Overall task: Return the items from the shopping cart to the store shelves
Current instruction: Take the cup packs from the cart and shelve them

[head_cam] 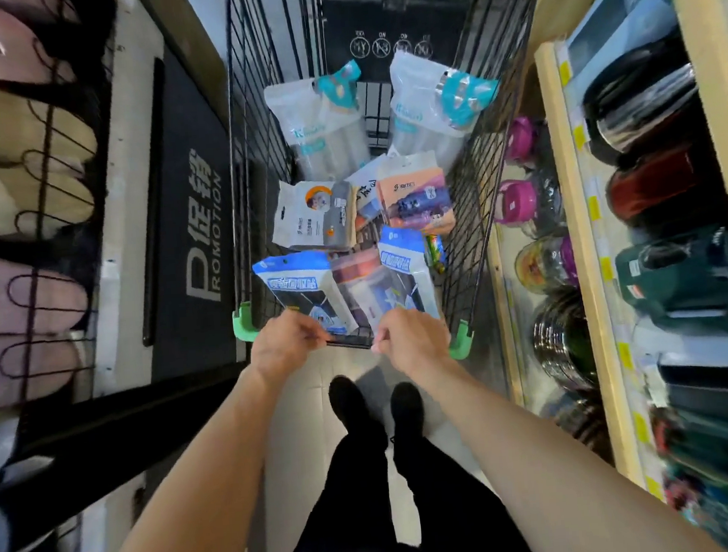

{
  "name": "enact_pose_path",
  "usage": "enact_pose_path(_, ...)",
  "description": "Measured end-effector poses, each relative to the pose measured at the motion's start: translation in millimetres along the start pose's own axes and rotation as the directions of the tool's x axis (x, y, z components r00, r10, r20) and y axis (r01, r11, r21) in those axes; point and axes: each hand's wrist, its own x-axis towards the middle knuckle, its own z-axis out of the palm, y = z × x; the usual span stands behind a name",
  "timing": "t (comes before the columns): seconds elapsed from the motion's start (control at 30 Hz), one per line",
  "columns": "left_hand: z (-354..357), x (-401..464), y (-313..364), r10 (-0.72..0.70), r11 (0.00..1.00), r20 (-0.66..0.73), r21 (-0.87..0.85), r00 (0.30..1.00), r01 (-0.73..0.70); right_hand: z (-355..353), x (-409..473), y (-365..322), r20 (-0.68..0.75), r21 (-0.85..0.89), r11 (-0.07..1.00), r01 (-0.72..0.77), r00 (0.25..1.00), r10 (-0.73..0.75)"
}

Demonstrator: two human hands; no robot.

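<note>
Seen from the head camera, both hands are closed around the handle bar [350, 343] of the shopping cart [257, 153], the left hand [282, 343] near the green corner cap [244, 324] on its side and the right hand [410, 337] near the matching cap on the other. Inside the black wire basket lie packaged goods: two clear pouches with teal tops [319, 118] propped at the far end, a white packet with an orange circle [314, 214] and an orange-pink packet [414, 193] in the middle, and blue-topped packets [298, 289] nearest the handle. To the right stands a wooden store shelf [563, 173] holding kettles [639, 93] and pink lidded containers [517, 137]. On the left, slippers [20, 303] hang on wire hooks beside a black promotion sign [195, 228]. Dark trousers and shoes [350, 399] show on the pale floor below.
</note>
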Motion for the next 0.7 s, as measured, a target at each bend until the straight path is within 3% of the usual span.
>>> enact_pose_path(0.4, 96.1, -120.1, -48.5, -0.052, 0.999, 0.041, -0.004, 0.998, 0.053, 98.0, -115.9, 43.6, 0.046, -0.035, 0.999, 0.01, 0.999, -0.009)
enact_pose_path(0.7, 172.7, -201.3, -96.5, -0.083, 0.993, 0.071, 0.088, 0.994, 0.077, 174.2, -208.6, 71.7, 0.021, -0.053, 0.997, 0.055, 0.998, -0.054)
